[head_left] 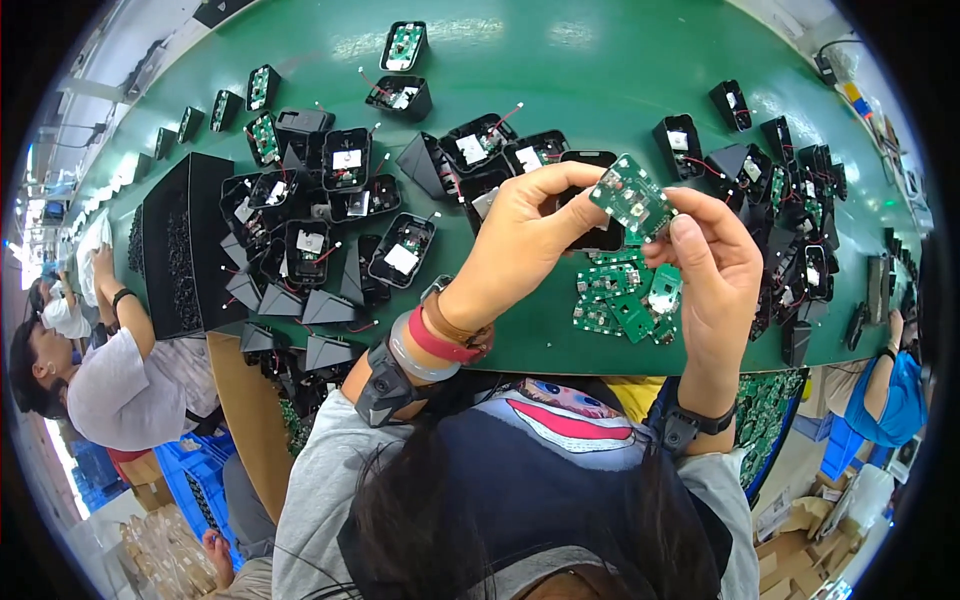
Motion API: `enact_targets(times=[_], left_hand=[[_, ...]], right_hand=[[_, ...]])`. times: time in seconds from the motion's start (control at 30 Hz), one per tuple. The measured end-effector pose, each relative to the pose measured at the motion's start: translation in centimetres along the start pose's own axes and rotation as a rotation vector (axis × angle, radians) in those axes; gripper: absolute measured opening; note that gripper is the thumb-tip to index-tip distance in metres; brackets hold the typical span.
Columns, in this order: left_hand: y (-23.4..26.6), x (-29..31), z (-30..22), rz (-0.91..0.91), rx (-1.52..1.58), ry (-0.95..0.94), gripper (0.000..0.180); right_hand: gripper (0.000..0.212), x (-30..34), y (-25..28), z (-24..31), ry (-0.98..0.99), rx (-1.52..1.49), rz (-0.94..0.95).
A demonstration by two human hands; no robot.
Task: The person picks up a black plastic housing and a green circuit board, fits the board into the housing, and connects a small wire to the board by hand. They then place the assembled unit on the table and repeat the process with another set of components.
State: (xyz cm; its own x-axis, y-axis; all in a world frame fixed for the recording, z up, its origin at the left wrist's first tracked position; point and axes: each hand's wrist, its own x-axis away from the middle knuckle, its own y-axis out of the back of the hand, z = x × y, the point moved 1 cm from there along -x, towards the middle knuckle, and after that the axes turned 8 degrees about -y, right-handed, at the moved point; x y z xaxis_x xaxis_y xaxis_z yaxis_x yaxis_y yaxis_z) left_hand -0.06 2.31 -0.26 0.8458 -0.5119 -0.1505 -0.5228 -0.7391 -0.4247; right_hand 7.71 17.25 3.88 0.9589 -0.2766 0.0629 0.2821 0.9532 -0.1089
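Shows a smooth, glossy sheen across the table; looks like smooth black plastic on the housings; glints with small metal-looking parts on the raised circuit board; reads as soft, matt cloth on the grey sleeve.

The left hand points between one and two o'clock, fingers pinching — the right hand stands toward twelve, fingers curled.

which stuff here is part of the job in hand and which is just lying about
Part of the job, it seems:
green board, in left hand and right hand
loose boards, piled below it
black cases, on the table

Probably just lying about:
cardboard, lower right
blue crate, lower right
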Motion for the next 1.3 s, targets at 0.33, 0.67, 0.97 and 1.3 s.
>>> enact_targets(times=[0.33, 0.67, 0.97, 1.3], left_hand=[[0.1, 0.3, -0.1, 0.011, -0.438, -0.19, 0.012], [-1.0, 0.5, -0.7, 0.032, -0.785, -0.396, 0.016], [-1.0, 0.4, -0.3, 0.098, -0.597, -0.363, 0.015], [-1.1, 0.5, -0.1, 0.218, 0.002, -0.049, 0.044]], right_hand=[[0.021, 0.2, -0.8, 0.0, -0.016, -0.018, 0.015], [0.021, 0.1, -0.6, 0.1, 0.001, 0.0, -0.069], [0.02, 0.2, 0.8, -0.1, -0.03, 0.047, -0.086], [0.014, -0.6, 2.0, 1.6, -0.012, 0.387, 0.094]])
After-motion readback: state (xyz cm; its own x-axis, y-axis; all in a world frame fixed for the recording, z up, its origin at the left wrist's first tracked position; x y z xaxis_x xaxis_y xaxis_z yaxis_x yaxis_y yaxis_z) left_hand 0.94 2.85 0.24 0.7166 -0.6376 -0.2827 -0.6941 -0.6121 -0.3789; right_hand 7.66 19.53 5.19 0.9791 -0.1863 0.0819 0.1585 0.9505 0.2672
